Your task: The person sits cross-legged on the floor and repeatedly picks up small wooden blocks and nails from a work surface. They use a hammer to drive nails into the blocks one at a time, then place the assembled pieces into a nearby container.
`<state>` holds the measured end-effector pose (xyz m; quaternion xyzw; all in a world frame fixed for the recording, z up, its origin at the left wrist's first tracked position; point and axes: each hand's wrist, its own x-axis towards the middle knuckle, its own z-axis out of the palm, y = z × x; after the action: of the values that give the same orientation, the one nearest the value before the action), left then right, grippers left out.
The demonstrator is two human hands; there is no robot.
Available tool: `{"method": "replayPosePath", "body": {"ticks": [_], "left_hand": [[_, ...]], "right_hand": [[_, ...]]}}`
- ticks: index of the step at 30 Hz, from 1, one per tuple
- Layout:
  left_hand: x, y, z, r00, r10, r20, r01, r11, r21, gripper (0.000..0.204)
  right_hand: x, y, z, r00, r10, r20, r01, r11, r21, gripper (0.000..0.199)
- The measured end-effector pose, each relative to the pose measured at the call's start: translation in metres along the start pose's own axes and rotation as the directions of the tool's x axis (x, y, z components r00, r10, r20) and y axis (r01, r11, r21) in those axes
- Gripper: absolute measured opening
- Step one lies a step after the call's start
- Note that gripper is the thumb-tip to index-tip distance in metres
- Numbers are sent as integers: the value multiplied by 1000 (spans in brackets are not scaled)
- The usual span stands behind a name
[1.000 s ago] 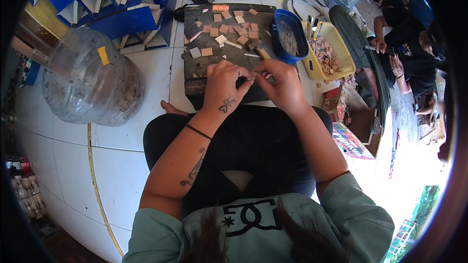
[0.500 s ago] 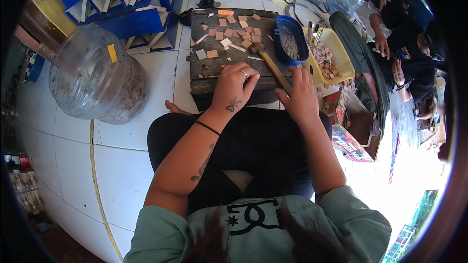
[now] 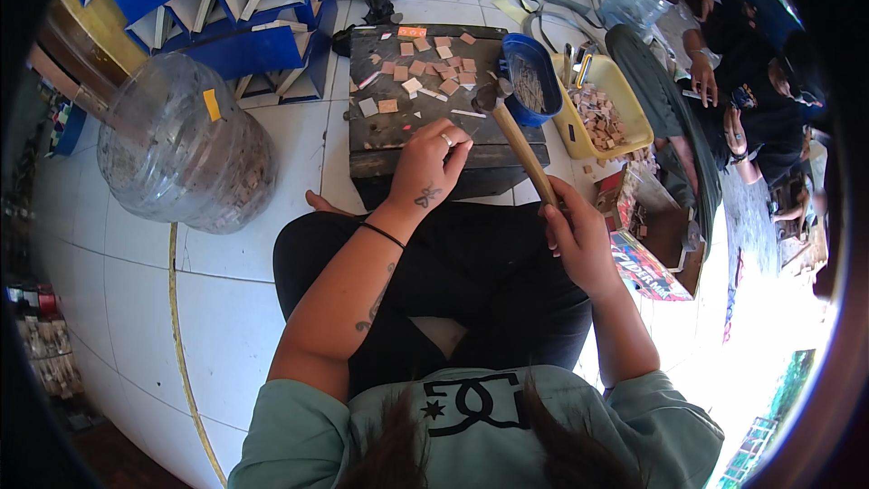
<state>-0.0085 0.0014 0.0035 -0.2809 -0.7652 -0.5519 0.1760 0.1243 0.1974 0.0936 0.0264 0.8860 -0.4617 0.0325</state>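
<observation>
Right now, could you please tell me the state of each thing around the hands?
Wooden-handled hammer, held by its handle
Right grip, closed on the handle
Left grip, fingers together; cannot tell if holding anything
Dark rectangular worktable, partly covered
Small square brown tiles, loosely scattered
Blue oval plastic container, uncovered, holding thin pieces
Yellow rectangular plastic tub, uncovered
Printed cardboard box, open

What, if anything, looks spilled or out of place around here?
A few small pieces lie loose on the floor just outside the yellow tub, which holds many similar ones, so they look spilled.
</observation>
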Motion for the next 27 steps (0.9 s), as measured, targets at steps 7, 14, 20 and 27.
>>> {"method": "replayPosePath", "body": {"ticks": [7, 14, 20, 27], "left_hand": [[0, 0, -1, 999, 33, 2, -33, 999, 15, 6], [-1, -3, -1, 1000, 22, 3, -22, 1000, -2, 6], [-3, -4, -2, 999, 33, 16, -33, 999, 18, 7], [-2, -5, -1, 998, 56, 17, -57, 998, 25, 6]], "right_hand": [[-19, -17, 4, 933, -340, -113, 281, 890, -360, 34], [-23, -20, 4, 947, -308, -92, 255, 894, -368, 35], [-23, -21, 3, 923, -364, -122, 305, 887, -346, 36], [-23, -20, 5, 920, -356, -163, 292, 901, -321, 37]]}}
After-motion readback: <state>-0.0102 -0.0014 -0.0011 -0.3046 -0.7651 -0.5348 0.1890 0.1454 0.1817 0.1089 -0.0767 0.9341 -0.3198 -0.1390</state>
